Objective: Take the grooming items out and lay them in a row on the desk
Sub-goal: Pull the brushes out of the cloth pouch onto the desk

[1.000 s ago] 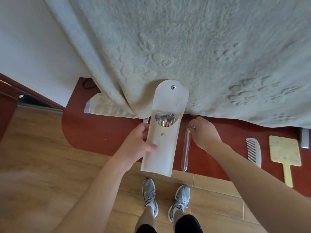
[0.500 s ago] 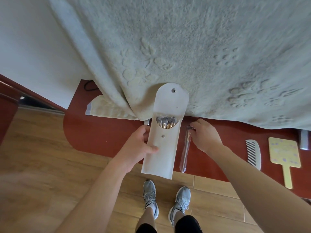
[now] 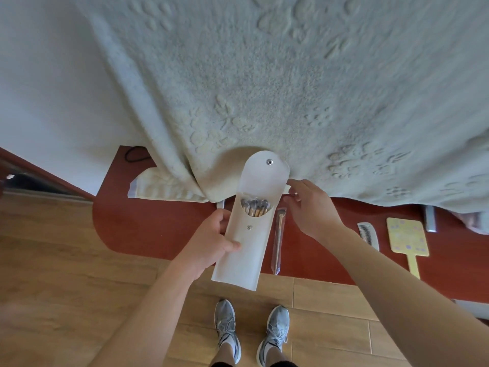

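My left hand (image 3: 211, 238) grips a white snap pouch (image 3: 247, 245) by its left edge, flap open upward. Several brushes (image 3: 255, 207) stick up in its mouth. A brush in a clear sleeve (image 3: 278, 238) lies on the red desk (image 3: 158, 229) just right of the pouch. My right hand (image 3: 311, 207) hovers above that brush, fingers apart near the pouch flap, holding nothing. Further right lie a white comb (image 3: 368, 235) and a yellow hand mirror (image 3: 407, 241), side by side.
A thick pale blanket (image 3: 291, 88) hangs over the back of the desk and covers most of it. A silver object (image 3: 430, 218) sits at the blanket's edge at right. Wooden floor and my grey shoes (image 3: 251, 329) lie below the desk edge.
My right hand has let go of the sleeved brush, now lying on the desk, and risen toward the pouch flap. The left hand keeps the pouch steady.
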